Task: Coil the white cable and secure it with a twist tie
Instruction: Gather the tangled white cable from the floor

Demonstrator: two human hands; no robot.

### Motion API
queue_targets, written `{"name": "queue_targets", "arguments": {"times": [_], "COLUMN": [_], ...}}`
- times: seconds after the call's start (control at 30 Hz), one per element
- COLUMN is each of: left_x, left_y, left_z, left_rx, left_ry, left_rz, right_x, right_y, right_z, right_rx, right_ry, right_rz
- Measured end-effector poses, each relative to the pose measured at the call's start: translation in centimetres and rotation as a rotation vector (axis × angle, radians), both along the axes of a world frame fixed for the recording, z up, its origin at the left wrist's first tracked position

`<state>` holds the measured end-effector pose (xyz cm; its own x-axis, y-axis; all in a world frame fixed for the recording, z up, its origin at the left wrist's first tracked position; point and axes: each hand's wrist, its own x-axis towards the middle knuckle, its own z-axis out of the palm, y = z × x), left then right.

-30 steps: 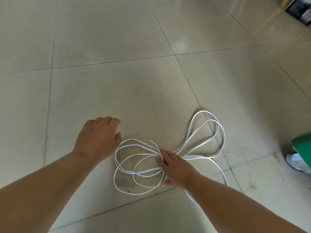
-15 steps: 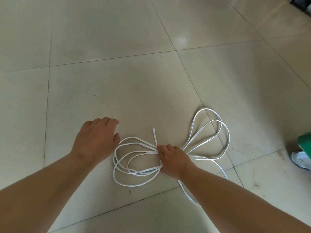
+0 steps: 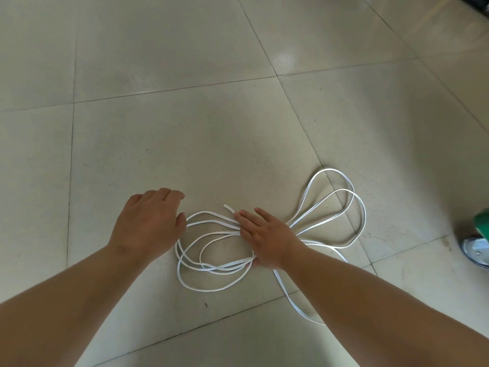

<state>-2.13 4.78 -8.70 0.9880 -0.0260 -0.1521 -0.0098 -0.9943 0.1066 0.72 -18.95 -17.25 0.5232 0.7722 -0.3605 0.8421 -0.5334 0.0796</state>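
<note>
The white cable [image 3: 227, 267] is lying in loops on the tiled floor [image 3: 185, 141], at 5 o'clock from centre. The right hand [image 3: 267, 239] is pressing straight, joined fingers on its crossing. The left hand [image 3: 148, 223] is resting at the coil's 9 o'clock, fingers loosely curled, empty.

Your thin white flexible cable [image 3: 227, 268] reads plain white along every loop, slightly greyer where it lies in shade. Under it you have glossy beige ceramic floor tiles [image 3: 185, 141], even in tone with faint darker smudges, cut into a grid by thin dark grey grout lines [image 3: 169, 90]. A pale whitish glare patch [image 3: 285, 59] shows on a far tile and a small dark speck [image 3: 205, 304] on a near one. At your right edge is a solid green blurred object [image 3: 482, 223], and below it a round silver-grey and black part [image 3: 476, 251]. In the top right corner is a blurred black shape [image 3: 476, 4].
</note>
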Motion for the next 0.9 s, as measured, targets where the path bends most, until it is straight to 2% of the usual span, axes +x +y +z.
{"name": "queue_targets", "arguments": {"times": [0.3,0.5,0.7,0.9], "left_x": [0.1,0.2,0.4,0.5], "left_y": [0.4,0.5,0.3,0.1], "left_z": [-0.2,-0.2,0.1,0.2], "left_rx": [0.012,0.019,0.014,0.007], "left_ry": [-0.008,-0.01,-0.017,-0.022], "left_rz": [0.001,-0.005,-0.003,-0.003], "right_x": [0.5,-0.8,-1.9,-2.7], "right_y": [1.0,0.8,1.0,1.3], "right_z": [0.0,0.1,1.3,1.1], "right_rx": [0.056,0.058,0.013,-0.043], "right_ry": [0.054,0.121,-0.099,-0.147], "right_rz": [-0.085,-0.352,-0.289,-0.379]}}
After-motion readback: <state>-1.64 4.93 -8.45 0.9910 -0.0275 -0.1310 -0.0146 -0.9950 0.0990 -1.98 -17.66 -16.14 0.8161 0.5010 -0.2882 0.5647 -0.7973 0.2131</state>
